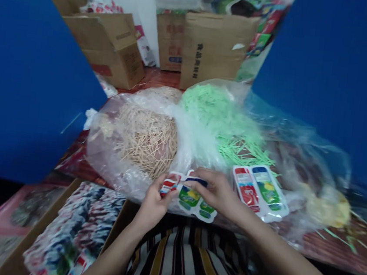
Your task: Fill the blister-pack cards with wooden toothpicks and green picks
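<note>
In front of my body, my left hand (159,199) pinches a small red-and-white printed packet (169,186) by its edge. Its thumb lies on the front. My right hand (215,188) has its fingers and thumb closed on the top of a green printed packet (189,198) with a dark blue band. A second green piece hangs at its lower right; whether these pieces are joined is unclear. To the right of my right hand lies a flat double packet (261,191), one half red, the other green and blue. Behind my hands sit pale thin sticks (151,145) in a clear plastic bag.
Bright green sticks (221,115) spill from another clear bag. Cardboard boxes (215,53) stand at the back. A carton of stacked packets (75,227) sits below left. Blue panels (335,61) rise on both sides. Crumpled clear plastic (311,168) covers the right.
</note>
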`<action>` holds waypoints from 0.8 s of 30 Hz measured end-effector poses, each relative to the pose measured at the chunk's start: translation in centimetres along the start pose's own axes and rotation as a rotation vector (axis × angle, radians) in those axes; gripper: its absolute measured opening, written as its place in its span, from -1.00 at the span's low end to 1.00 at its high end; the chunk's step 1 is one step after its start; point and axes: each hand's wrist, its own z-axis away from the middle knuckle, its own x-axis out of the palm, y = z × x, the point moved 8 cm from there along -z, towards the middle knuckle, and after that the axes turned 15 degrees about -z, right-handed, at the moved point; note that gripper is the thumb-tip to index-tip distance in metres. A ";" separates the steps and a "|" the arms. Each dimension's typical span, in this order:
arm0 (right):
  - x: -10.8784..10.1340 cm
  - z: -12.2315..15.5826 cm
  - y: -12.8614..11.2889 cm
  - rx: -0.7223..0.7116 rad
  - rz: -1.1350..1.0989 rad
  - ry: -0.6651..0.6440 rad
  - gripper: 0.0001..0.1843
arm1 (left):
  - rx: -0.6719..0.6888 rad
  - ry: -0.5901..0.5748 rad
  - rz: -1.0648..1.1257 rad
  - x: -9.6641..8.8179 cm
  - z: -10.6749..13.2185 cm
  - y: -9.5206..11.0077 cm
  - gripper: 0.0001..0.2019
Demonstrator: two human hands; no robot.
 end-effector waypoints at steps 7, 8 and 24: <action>-2.6 0.4 1.4 0.129 0.080 0.088 -0.64 | -0.149 -0.102 0.159 5.0 -1.8 0.3 -0.74; -2.9 0.5 1.4 0.138 0.063 0.079 -0.64 | -0.143 -0.096 0.145 5.3 -2.0 0.5 -0.75; -26.2 1.4 19.3 0.995 0.873 0.113 -0.50 | -0.258 -0.052 0.030 8.2 -3.5 -0.1 -0.74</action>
